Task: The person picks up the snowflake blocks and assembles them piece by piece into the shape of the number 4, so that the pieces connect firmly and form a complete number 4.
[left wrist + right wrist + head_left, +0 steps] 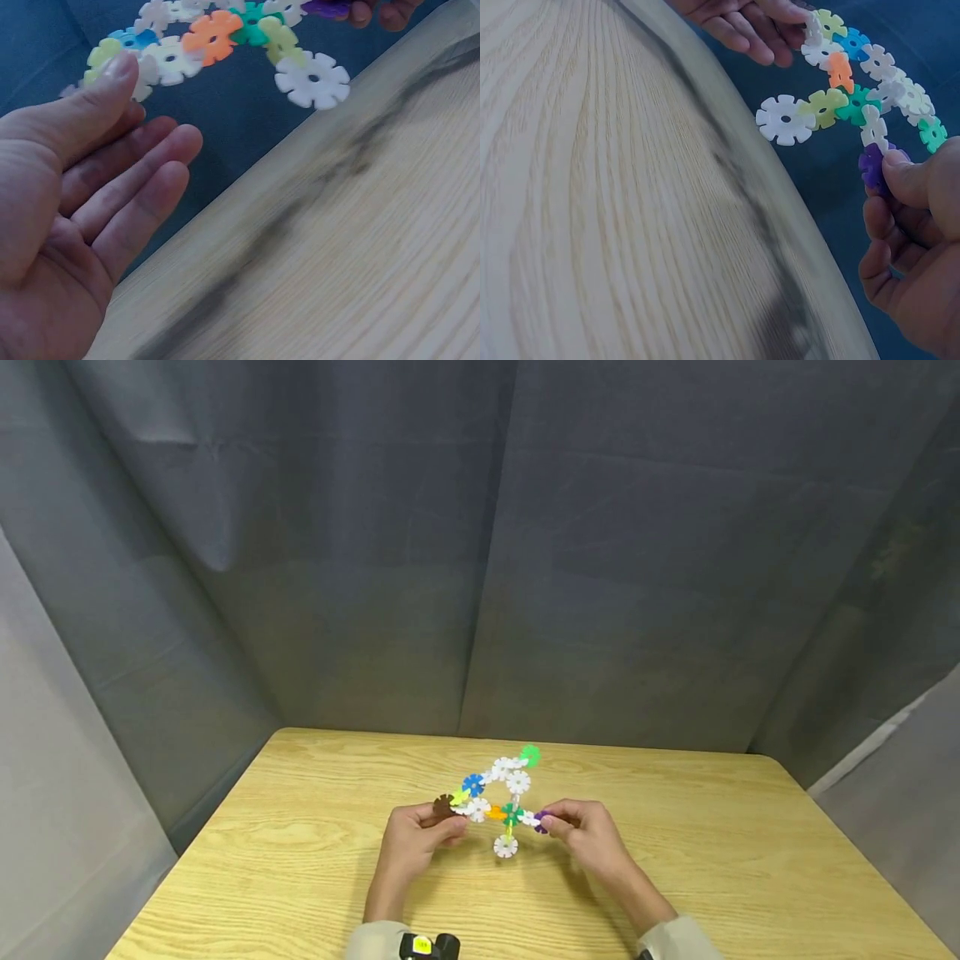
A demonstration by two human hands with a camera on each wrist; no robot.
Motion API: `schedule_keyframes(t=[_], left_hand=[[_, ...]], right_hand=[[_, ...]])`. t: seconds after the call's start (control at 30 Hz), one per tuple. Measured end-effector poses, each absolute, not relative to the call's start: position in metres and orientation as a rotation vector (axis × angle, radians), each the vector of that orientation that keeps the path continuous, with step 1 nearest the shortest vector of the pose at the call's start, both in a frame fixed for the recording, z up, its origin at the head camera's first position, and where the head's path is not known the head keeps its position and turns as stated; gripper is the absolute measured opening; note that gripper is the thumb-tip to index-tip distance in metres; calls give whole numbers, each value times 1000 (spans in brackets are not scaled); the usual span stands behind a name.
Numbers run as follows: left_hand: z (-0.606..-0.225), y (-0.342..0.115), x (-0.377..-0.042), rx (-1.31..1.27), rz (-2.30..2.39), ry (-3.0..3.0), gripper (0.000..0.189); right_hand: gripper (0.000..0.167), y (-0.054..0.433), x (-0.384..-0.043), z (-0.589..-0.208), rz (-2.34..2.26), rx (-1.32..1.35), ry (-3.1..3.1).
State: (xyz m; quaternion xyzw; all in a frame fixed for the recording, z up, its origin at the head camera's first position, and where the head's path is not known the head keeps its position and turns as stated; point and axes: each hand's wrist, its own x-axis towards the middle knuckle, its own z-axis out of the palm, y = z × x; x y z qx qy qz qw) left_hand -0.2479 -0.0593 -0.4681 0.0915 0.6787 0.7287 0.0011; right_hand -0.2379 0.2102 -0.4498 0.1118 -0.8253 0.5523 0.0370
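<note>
Between both hands hangs a chain of notched plastic snowflake discs (477,810), linked edge to edge into a closed loop with side branches. My left hand (411,841) pinches the dark brown disc (443,805) at the loop's left end. With thumb and fingers my right hand (592,835) pinches the purple disc (873,168) at the right end. An orange disc (214,37) and a green disc (858,105) sit along the lower side. From the green one a yellow disc (824,109) leads to a white disc (312,80). A bright green disc (530,755) tips the far branch.
The discs are held above a wooden table (247,860) with rounded corners. Behind its far edge hangs a dark grey curtain (480,568), with lighter grey cloth (52,760) at the left side.
</note>
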Motion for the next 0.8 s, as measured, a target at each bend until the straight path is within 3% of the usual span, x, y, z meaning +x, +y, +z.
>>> schedule_keyframes(t=[0.37,0.8], left_hand=[[-461,-66,-249,303,2214,2160,32],[-454,-74,-249,334,2070,2176,21]], right_hand=[[9,218,-237,-450,1638,331,-2574],[8,223,-235,-451,1591,335,-2610]])
